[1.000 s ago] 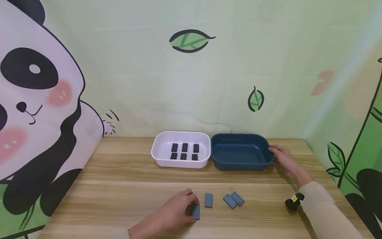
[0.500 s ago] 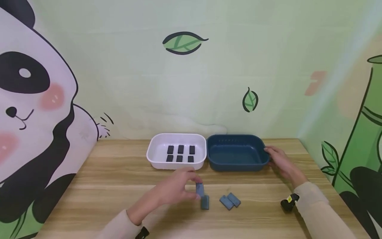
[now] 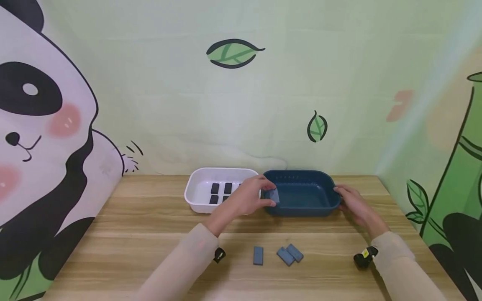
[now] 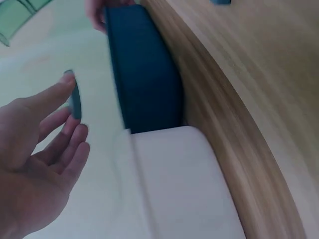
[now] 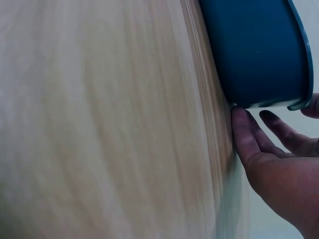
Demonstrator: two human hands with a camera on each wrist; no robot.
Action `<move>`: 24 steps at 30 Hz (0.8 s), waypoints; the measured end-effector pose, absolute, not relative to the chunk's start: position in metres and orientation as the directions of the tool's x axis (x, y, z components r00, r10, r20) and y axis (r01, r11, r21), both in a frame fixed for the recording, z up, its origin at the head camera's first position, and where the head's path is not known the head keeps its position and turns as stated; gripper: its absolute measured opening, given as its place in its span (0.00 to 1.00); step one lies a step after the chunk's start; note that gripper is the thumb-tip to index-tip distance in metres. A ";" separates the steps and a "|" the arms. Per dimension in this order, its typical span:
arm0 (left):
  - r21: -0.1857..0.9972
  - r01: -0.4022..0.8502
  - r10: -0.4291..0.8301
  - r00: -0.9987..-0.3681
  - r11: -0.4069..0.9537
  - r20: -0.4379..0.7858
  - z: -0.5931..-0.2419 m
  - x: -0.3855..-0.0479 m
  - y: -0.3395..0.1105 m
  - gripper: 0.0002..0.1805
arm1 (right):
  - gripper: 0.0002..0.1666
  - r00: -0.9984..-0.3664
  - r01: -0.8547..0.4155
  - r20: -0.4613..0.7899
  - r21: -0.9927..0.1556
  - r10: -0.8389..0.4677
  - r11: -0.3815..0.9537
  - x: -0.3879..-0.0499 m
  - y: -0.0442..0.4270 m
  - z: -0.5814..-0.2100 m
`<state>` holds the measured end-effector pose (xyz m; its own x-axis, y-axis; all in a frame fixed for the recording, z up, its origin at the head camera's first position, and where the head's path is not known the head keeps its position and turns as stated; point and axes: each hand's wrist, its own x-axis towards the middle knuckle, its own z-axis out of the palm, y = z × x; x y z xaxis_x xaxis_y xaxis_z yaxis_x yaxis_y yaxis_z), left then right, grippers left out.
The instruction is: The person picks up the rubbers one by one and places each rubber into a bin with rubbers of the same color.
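Note:
My left hand (image 3: 246, 197) pinches a small blue-grey rectangular tile (image 3: 274, 195) between thumb and fingertips, over the left end of a dark blue plastic basin (image 3: 301, 211). In the left wrist view the tile (image 4: 75, 99) appears edge-on, above the basins' rims. At the basin's right end my right hand (image 3: 355, 205) holds the rim; in the right wrist view some fingers (image 5: 244, 132) touch low on its end wall. Three more blue-grey tiles lie on the table: a single one (image 3: 258, 256), and an overlapping pair (image 3: 285, 256) to its right.
A white basin (image 3: 197, 207) stands against the blue one's left side, with small black blocks (image 3: 215, 188) in it, some hidden by my left hand. Behind the wooden table (image 3: 150, 251) hangs a printed backdrop (image 3: 169, 104).
My left hand has picked the tile up from the table and carried it forward and right to the blue basin. My right hand has stayed at the basin's end. The view has shifted slightly.

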<state>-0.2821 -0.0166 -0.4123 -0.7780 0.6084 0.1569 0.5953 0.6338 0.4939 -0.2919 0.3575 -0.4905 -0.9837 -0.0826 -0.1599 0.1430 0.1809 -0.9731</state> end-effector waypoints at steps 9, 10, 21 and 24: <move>0.508 0.551 0.560 -0.814 0.662 0.153 -0.436 -0.324 0.024 0.26 | 0.36 -0.980 0.171 -0.186 -0.970 -0.075 0.173 -0.284 0.356 -0.495; 0.511 0.546 0.556 -0.817 0.664 0.151 -0.438 -0.328 0.028 0.26 | 0.36 -0.979 0.173 -0.188 -0.969 -0.074 0.174 -0.284 0.356 -0.495; 0.462 0.474 0.490 -0.867 0.750 0.094 -0.455 -0.356 0.063 0.23 | 0.32 -0.984 0.148 -0.160 -0.979 -0.078 0.141 -0.289 0.359 -0.491; 0.399 0.462 0.469 -0.879 0.792 0.086 -0.458 -0.359 0.067 0.23 | 0.32 -0.985 0.139 -0.152 -0.979 -0.082 0.147 -0.290 0.360 -0.488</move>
